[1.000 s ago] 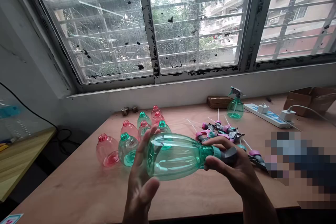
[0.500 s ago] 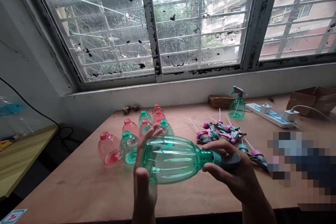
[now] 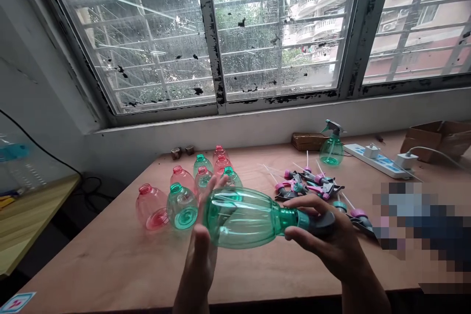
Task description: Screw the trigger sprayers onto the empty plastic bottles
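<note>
Head view: left hand (image 3: 200, 260) is touching the base of one clear green bottle (image 3: 241, 218), fingers running up behind it; can't tell if it is gripping. Right hand (image 3: 336, 238) is clamping one grey spray head (image 3: 324, 224) by thumb and fingers, covering part of it. Bottle is lying sideways in the air above the table (image 3: 257, 274), between both hands, base pointing left, neck meeting the teal collar; how far it is threading in is hard to make out.

Eight loose bottles are standing at left: five red bottles (image 3: 150, 208), three green bottles (image 3: 182, 206), some partly hiding others. One complete sprayer (image 3: 331, 149) is standing at the back. Pink and teal heads are lying in a pile (image 3: 300, 187), overlapping too much for counting; teal head (image 3: 340, 205) and pink head (image 3: 359, 214) are lying just right of it. One power strip (image 3: 388, 166) is carrying two plugs (image 3: 405, 160). One brown block (image 3: 309, 141) and two small lumps (image 3: 175, 153) are sitting by the wall.

Carton (image 3: 452, 142) is running off the right edge; pixelation is hiding the lower right. Blue-labelled bottle (image 3: 13, 152) is running off the left edge, label unreadable. Card (image 3: 16, 302) is showing a pink mark, too small for reading.
</note>
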Motion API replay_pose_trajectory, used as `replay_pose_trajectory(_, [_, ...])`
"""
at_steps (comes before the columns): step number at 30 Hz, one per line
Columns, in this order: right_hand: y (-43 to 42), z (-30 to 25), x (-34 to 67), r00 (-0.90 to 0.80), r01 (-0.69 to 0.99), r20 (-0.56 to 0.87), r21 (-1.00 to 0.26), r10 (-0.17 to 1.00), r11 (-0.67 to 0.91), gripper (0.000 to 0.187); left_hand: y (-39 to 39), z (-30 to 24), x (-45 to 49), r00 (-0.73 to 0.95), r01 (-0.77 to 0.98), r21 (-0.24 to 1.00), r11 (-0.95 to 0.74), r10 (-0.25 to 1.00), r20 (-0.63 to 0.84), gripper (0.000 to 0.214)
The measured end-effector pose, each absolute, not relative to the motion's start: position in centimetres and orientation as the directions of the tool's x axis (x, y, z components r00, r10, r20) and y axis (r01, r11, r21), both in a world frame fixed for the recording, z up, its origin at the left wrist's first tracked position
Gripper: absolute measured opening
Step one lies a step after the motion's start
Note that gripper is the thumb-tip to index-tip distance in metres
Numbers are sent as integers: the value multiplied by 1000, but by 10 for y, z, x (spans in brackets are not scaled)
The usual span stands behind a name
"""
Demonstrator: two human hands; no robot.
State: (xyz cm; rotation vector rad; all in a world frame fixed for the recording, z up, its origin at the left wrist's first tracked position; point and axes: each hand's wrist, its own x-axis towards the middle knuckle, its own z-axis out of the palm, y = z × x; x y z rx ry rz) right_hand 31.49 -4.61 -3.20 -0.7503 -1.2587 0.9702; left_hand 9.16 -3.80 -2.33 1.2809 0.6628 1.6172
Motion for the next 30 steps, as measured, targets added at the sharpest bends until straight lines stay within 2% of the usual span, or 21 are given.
replay_pose_trajectory(2, [-46,-33,316,37,-109,440,-891,897,441,32,-35,-24,90,-15,-345,872,-349,930,366,74])
replay_pose_trajectory(3, [-44,-32,317,24,-122,421,-899,907,421,32,-34,-24,90,-29,-330,869,-368,924,381,68])
replay_pose_trajectory(6, [-39,-31,319,-94,-253,324,-922,942,292,36,-33,-24,88,-63,-231,786,-573,815,576,56])
replay_pose_trajectory(9, [-36,-33,321,-176,-257,306,-932,936,256,38,-34,-25,86,-19,-147,690,-709,700,714,63])
replay_pose_trajectory(11, [-38,-35,321,-127,-159,349,-931,928,329,38,-34,-28,85,-22,-136,717,-684,726,688,71])
replay_pose_trajectory(14, [-41,-37,320,-18,40,454,-890,891,455,35,-33,-34,80,-69,-131,846,-517,856,513,85])
replay_pose_trajectory(17, [-39,-37,321,-29,82,466,-880,884,467,34,-34,-35,74,-47,-22,911,-413,910,411,79])
replay_pose_trajectory(19, [-36,-38,323,-90,11,415,-909,906,417,35,-38,-31,72,-19,24,893,-449,893,449,75])
replay_pose_trajectory(23, [-33,-43,328,-171,-122,366,-929,915,349,36,-47,-19,79,-10,-70,800,-596,802,597,81])
replay_pose_trajectory(27, [-35,-46,330,-161,-50,415,-910,895,413,35,-42,-23,80,28,-82,793,-603,794,607,100])
replay_pose_trajectory(30, [-35,-45,331,-172,42,410,-905,896,423,36,-35,-30,71,11,20,849,-528,849,528,97])
